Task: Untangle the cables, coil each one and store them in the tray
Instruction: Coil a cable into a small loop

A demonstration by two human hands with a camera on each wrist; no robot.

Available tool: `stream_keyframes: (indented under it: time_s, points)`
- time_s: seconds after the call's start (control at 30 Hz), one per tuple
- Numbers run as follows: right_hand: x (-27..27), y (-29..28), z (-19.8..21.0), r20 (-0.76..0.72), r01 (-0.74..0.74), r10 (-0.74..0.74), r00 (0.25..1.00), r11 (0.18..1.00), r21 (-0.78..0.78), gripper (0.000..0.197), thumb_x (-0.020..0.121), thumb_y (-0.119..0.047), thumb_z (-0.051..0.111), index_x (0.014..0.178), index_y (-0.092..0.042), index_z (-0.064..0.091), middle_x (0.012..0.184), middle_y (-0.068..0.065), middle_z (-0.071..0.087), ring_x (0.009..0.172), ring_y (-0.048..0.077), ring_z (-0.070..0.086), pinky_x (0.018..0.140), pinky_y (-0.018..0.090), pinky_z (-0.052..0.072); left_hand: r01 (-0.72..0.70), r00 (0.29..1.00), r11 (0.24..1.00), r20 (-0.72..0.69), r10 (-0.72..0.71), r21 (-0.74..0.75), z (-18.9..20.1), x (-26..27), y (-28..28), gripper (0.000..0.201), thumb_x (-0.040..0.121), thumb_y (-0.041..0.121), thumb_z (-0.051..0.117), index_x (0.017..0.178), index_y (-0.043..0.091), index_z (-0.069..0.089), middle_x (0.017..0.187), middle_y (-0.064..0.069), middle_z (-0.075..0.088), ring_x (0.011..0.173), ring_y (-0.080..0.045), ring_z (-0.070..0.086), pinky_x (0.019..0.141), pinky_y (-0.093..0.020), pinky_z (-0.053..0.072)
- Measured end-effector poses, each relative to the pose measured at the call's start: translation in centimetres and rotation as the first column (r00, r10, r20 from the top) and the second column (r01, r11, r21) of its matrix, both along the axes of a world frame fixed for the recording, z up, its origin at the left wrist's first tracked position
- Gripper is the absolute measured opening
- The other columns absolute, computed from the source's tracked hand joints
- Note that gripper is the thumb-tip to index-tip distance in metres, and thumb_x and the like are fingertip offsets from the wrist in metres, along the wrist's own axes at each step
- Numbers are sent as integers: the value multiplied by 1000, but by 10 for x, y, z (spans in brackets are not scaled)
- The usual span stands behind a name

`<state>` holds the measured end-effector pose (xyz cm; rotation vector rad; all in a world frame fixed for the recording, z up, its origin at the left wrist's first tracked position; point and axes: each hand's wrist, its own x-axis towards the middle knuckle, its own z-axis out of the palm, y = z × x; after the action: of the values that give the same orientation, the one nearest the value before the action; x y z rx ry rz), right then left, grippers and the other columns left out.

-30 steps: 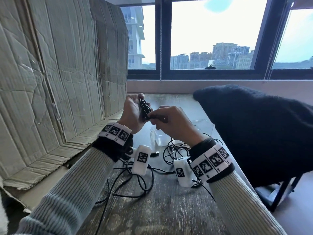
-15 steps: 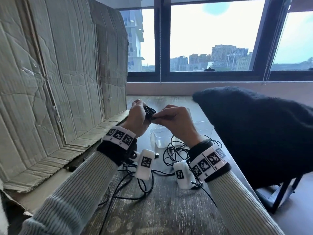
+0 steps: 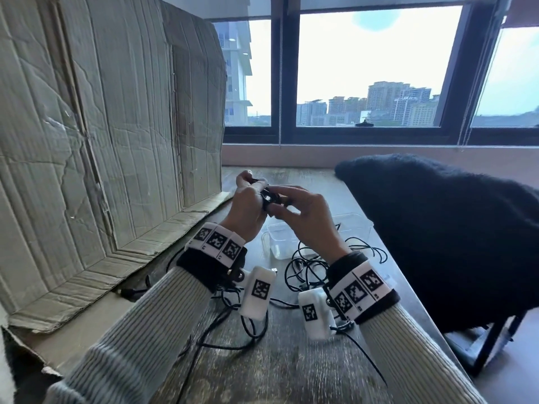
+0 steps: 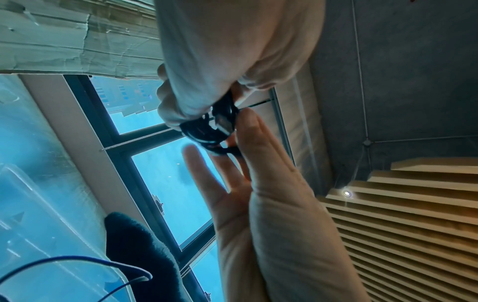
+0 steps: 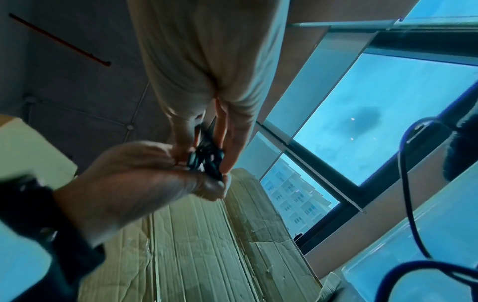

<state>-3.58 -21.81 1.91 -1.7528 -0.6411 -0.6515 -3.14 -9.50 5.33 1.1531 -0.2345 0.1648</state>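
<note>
We hold one small black coil [image 3: 269,196] above the clear tray [image 3: 357,227], left hand [image 3: 248,205] gripping it and right hand [image 3: 303,214] pinching its end, while the tangled cables [image 3: 309,263] wait on the table [image 3: 280,368], so most work seems left.

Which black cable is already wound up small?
The coiled cable pinched between the left hand and right hand, above the tray. The other cables sprawl in loose tangled loops on the table.

Ribbed grey sleeves [image 3: 151,325], black cuffs, white coded wristbands [image 3: 217,242], seemingly plastic camera pods [image 3: 258,291].
</note>
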Motion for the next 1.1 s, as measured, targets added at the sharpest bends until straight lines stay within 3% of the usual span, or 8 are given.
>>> stream_keyframes:
  time_s: [0.2,0.33,0.4,0.53,0.67,0.83,0.97,1.1]
  points:
    - [-3,10,-7,171,66,-39,985,986,-154,44,86,-7,69,129,-10,58,136,9,53,121,2,48,97,10,43,39,996,982,-69,-52,-185,2,-1,-3,23,99,-3,33,108,18,30,78,-3,44,62,-12,46,48,-22,47]
    - [3,11,-12,341,205,-129,931,959,-197,32,88,4,62,119,1,64,121,11,66,106,13,64,94,8,45,53,973,961,-204,-111,-271,-7,7,0,11,99,1,39,97,12,43,82,9,46,63,6,44,55,-2,40]
    - [3,9,-12,358,216,-136,924,957,-194,26,91,3,58,115,1,67,111,10,71,95,16,70,86,7,49,123,967,947,-181,-182,-298,-11,10,-2,13,100,2,40,109,10,42,89,2,47,65,2,50,65,-10,46]
    - [7,-4,-8,138,255,-236,962,955,-149,26,92,0,56,113,-7,70,98,8,74,81,17,71,77,27,59,141,978,975,-128,-164,-169,-10,11,-9,20,104,13,32,121,13,42,96,-11,48,81,-19,55,79,-35,49]
    - [8,-17,-1,-128,188,-193,973,981,-48,28,88,-1,63,114,-9,70,89,10,75,76,23,73,72,39,61,130,992,987,-21,-128,99,-9,9,-5,29,104,18,33,125,8,50,102,-10,56,92,-22,60,82,-37,55]
    - [6,-29,7,-281,95,-101,954,995,-34,33,83,6,66,115,-3,67,97,15,73,76,25,73,73,42,61,35,994,910,81,-75,413,-9,10,9,29,94,14,57,119,0,60,86,-9,63,76,-12,65,69,-27,59]
    - [4,-29,8,-315,76,-91,945,995,-60,39,83,7,66,120,-3,64,97,13,72,75,26,72,74,47,60,21,997,903,63,-53,430,-6,10,14,27,89,7,62,114,-4,63,79,-12,66,64,-12,67,64,-26,60]
    - [-8,-32,18,-396,-28,165,903,944,329,54,81,7,68,131,3,49,106,20,68,81,32,70,78,43,60,-79,993,938,107,44,339,-7,12,14,25,88,4,62,111,-5,64,78,-12,64,69,-16,62,59,-25,59]
